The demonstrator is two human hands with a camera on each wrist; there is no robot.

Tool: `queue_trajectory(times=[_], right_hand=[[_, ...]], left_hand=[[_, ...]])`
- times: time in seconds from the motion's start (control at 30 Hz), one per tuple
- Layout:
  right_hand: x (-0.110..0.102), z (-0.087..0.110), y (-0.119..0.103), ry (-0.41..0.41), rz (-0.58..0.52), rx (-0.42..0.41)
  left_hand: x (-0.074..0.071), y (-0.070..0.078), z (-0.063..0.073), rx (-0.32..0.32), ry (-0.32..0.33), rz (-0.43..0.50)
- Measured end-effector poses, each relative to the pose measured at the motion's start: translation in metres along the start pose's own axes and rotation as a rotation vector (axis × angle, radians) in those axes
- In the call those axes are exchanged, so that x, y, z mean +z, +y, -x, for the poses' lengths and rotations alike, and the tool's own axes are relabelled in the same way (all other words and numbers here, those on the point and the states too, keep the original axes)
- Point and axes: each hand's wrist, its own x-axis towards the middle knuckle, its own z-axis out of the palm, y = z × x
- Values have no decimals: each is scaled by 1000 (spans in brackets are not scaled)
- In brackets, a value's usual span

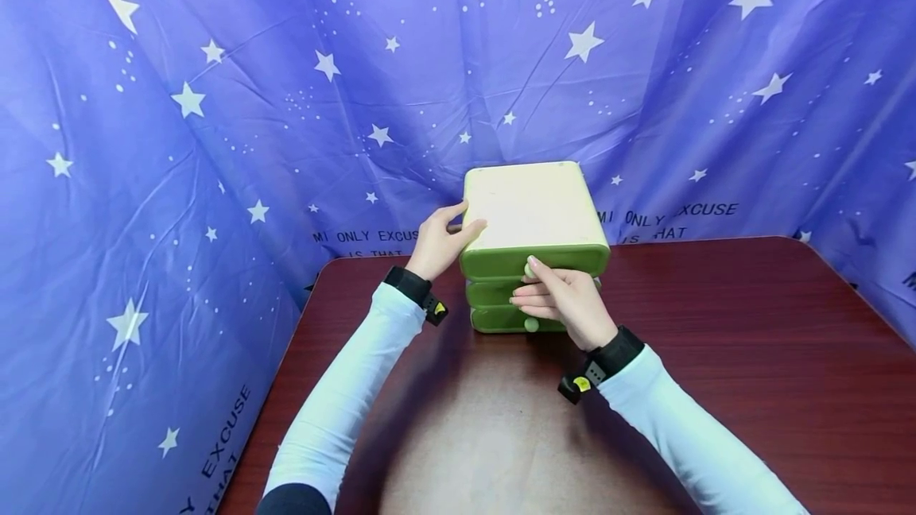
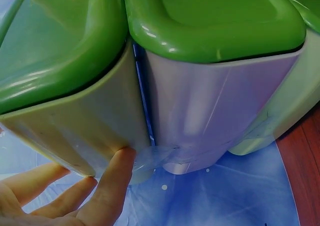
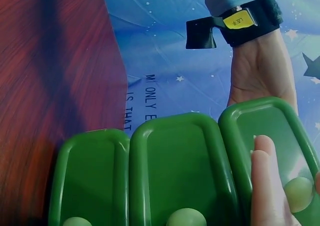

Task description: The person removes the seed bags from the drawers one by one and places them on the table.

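A small chest of drawers (image 1: pixel 529 205) with a pale top and green drawer fronts stands at the back of the table. My left hand (image 1: pixel 441 245) rests against its upper left edge, one digit lying on the top; the left wrist view shows fingertips (image 2: pixel 122 161) touching the pale side panel. At the front, my right hand (image 1: pixel 568 300) pinches the round light-green knob (image 3: pixel 299 193) of the top drawer (image 3: pixel 272 123). Its other fingers extend across the middle drawer in the head view. All the drawers appear pushed in.
Below are the middle drawer's knob (image 3: pixel 186 218) and the bottom drawer's knob (image 1: pixel 531 325). The dark red table (image 1: pixel 751 356) extends to both sides. A blue curtain (image 1: pixel 401 62) with white stars hangs close behind the chest and along the left.
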Motion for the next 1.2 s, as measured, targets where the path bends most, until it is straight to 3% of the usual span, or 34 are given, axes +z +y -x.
queue_trajectory(times=[0.6,1.2], right_hand=[[5,9,11,70,9,-69],[9,55,22,89,4,-120]], left_hand=[[-1,-3,-2,-13,-12,12],[-3,-6,-3,-30,7,63]])
